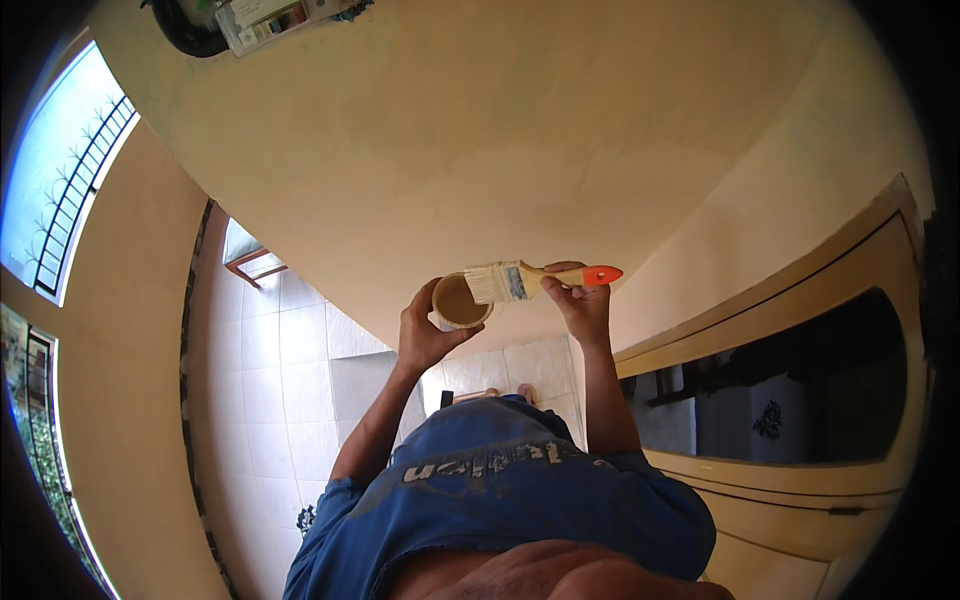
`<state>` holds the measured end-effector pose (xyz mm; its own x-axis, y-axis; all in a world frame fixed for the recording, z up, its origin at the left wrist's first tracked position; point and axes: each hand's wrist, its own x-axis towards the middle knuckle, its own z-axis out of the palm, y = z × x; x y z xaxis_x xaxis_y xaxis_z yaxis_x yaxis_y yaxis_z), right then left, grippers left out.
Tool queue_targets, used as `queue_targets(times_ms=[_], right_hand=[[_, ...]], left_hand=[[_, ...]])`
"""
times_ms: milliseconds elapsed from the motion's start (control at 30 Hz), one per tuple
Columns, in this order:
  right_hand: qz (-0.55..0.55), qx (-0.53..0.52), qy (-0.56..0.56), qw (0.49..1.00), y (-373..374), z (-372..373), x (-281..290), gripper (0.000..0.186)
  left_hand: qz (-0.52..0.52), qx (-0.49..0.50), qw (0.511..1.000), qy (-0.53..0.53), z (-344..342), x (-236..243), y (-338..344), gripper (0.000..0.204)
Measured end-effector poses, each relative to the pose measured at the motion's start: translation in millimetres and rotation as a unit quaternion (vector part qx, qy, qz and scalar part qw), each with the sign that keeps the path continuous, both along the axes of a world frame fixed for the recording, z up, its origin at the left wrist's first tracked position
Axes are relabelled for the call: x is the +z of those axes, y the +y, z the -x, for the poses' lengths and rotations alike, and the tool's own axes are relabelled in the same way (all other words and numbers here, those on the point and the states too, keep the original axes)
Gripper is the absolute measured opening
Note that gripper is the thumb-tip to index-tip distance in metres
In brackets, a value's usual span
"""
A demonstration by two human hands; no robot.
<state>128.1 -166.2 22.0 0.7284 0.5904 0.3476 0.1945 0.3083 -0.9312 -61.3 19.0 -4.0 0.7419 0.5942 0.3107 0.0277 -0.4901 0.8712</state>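
Note:
In my left hand is a round pot of beige liquid, gripped around its side. A flat paintbrush with a wooden handle, red tip and paint-coated bristles lies crosswise in my right hand, its bristles over the pot's right rim. The fingers of that hand close around the wooden handle. In front of me is a beige wall with patchy shading.
A wooden door with dark glass stands at right, barred windows at left. Below are a tiled floor and a wooden-legged stool. A grey and black fixture is mounted high on the wall.

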Motion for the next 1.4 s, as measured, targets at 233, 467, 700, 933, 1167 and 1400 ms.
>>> queue_targets(times_ms=[233,467,700,933,1167,1400], right_hand=[[-0.019,0.032,-0.014,0.999,-1,0,0,0.018],[-0.02,0.024,-0.022,0.999,0,2,5,0.017],[-0.012,0.028,-0.019,0.999,-1,1,10,0.018],[-0.017,0.025,-0.028,0.999,0,2,6,0.017],[-0.006,0.011,-0.004,1.0,-1,10,15,0.017],[-0.015,0.04,-0.003,0.999,-2,9,20,0.017]], left_hand=[[0.021,-0.003,1.0,-0.001,2,0,-3,0.084],[0.032,-0.008,0.999,-0.008,2,6,-5,0.085],[0.02,-0.01,1.0,-0.014,4,8,-4,0.087],[0.016,-0.003,1.0,-0.001,9,11,-6,0.087],[0.02,-0.008,1.0,0.007,8,8,-4,0.086],[0.014,-0.007,1.0,0.012,7,11,-3,0.087]])
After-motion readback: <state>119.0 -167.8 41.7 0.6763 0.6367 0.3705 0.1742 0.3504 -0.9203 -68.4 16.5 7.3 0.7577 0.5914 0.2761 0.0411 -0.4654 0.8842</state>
